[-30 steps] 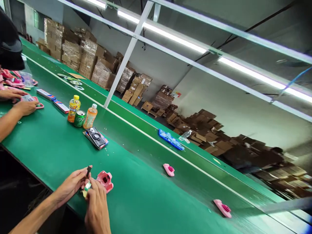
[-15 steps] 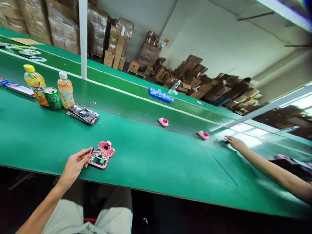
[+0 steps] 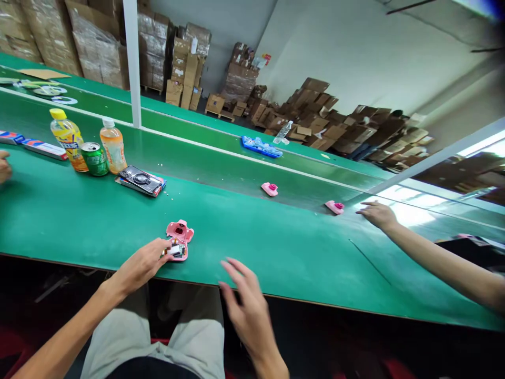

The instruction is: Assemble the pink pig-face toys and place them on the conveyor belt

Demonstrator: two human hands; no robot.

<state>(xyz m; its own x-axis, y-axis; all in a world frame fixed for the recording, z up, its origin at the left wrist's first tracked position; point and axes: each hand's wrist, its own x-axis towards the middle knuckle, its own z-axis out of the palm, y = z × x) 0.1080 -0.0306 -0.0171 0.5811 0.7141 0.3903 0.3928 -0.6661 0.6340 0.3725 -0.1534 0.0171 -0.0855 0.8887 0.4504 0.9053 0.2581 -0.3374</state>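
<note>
A small pink toy camera (image 3: 183, 258) lies opened on the green bench, its circuit parts showing and its pink front shell (image 3: 173, 229) folded back behind it. My left hand (image 3: 144, 266) reaches over its left side, fingers closed around the end of a small silver block (image 3: 173, 250), which looks like a battery and sits over the circuit board. The fingertips partly hide the block and the case's left edge. Near the bench's front edge, my right hand (image 3: 248, 310) is apart from the camera, fingers spread and somewhat blurred, holding nothing.
Bottles (image 3: 113, 147), a green can (image 3: 94, 159) and a black phone-like item on a box (image 3: 140, 180) stand at left. Two pink cameras (image 3: 270, 189) lie on the belt. Co-workers' hands show at right (image 3: 379, 215) and left edge (image 3: 3, 167). A thin rod (image 3: 369, 260) lies right.
My left hand has brought the small block down onto the open camera. My right hand has come into view. At the right, the co-worker's hand has let go of a dark object.
</note>
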